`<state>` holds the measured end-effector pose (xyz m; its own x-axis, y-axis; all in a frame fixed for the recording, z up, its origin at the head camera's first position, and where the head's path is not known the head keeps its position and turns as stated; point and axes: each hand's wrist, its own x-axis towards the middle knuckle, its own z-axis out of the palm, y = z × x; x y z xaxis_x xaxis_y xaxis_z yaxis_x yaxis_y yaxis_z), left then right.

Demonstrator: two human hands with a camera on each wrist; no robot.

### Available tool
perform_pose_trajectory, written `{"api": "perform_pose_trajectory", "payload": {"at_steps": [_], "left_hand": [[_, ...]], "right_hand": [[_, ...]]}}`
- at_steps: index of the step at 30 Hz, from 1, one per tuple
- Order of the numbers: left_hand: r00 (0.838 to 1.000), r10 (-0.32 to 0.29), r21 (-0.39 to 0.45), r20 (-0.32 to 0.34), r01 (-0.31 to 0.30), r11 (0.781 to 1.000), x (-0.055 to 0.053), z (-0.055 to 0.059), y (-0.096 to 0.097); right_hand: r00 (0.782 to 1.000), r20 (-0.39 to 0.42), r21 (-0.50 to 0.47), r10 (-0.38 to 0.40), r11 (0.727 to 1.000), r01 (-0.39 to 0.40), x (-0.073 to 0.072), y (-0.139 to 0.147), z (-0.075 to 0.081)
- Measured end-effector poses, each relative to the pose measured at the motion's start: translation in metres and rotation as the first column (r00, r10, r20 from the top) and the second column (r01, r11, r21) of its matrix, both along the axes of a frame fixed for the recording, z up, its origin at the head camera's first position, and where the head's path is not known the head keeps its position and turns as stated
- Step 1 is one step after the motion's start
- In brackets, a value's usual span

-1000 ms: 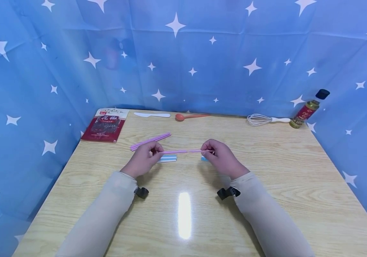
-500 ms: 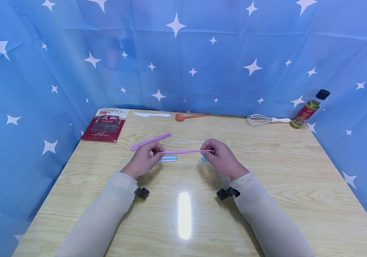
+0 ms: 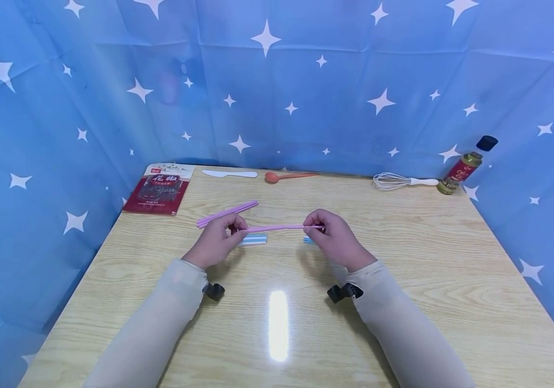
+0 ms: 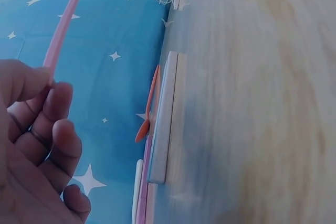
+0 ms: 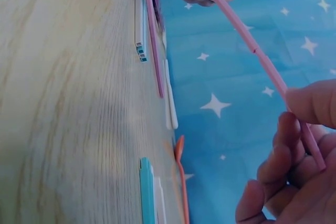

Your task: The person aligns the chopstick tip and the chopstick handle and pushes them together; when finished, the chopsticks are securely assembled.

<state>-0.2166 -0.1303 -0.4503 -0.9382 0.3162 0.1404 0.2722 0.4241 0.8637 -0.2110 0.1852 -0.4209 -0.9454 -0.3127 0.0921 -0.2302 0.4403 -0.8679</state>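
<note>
My left hand (image 3: pixel 216 240) and right hand (image 3: pixel 333 237) each pinch one end of a thin pink stick (image 3: pixel 277 228), held level above the table. In the right wrist view the stick (image 5: pixel 270 71) has two sections, with a small step where they meet between the hands. Its near end runs past the right thumb toward the palm. The left thumb and forefinger grip the other end in the left wrist view. Below the left hand lies a bundle of blue and white sticks (image 3: pixel 255 239); another blue piece (image 3: pixel 308 240) is partly hidden by the right hand.
Several pink sticks (image 3: pixel 228 213) lie behind the left hand. Along the back edge are a red spice packet (image 3: pixel 158 189), a white knife (image 3: pixel 230 173), an orange spoon (image 3: pixel 289 176), a whisk (image 3: pixel 403 181) and a dark-capped bottle (image 3: pixel 462 170). A blue starred curtain (image 3: pixel 306 129) surrounds the table.
A second ago two pink sections stood end to end with a slight gap; half a second ago they met, and now they form one continuous line. The hands have barely moved.
</note>
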Motion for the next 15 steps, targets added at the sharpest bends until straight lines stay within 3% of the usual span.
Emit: {"api": "perform_pose_trajectory", "payload": {"at_steps": [6,15], "left_hand": [[1.0,-0.006,0.005,0.012,0.006,1.0,0.0006,0.0002,-0.0008],[1.0,-0.001,0.019,0.027,0.0,1.0,0.0021,0.0019,-0.0008]], "right_hand": [[1.0,-0.011,0.011,0.004,1.0,-0.004,0.0004,0.0011,0.001],[1.0,0.026,-0.068,0.01,0.998,-0.008,-0.0015,0.0011,-0.0018]]}}
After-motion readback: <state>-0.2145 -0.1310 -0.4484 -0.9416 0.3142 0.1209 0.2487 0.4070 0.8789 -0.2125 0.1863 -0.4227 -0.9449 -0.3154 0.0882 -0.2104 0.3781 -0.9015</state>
